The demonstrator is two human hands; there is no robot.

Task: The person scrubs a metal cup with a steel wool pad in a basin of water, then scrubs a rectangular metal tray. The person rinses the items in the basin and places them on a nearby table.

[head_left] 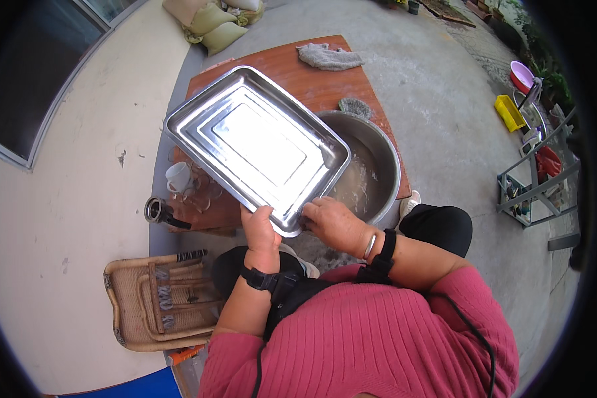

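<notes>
A shiny rectangular stainless steel tray (258, 144) is held tilted above a wooden table (273, 64), its inner side facing me. My left hand (261, 229) grips its lower edge, thumb on the rim. At the tray's near right corner is my right hand (336, 221), fingers bent against the inside; something dark shows at the fingertips, too small to name. Behind the tray, and partly hidden by it, stands a large round metal basin (390, 169) with cloudy water. A grey scouring pad (355, 107) lies beside the basin's far rim. A grey cloth (328, 57) rests at the table's far end.
A white mug (178, 176) and several clear glasses (199, 194) stand left on the table, near a black-handled metal vessel (155, 210). A wicker chair (154, 303) is by the wall. Stuffed sacks (214, 25) lie beyond; a metal rack (540, 184) and yellow basket (509, 113) are right.
</notes>
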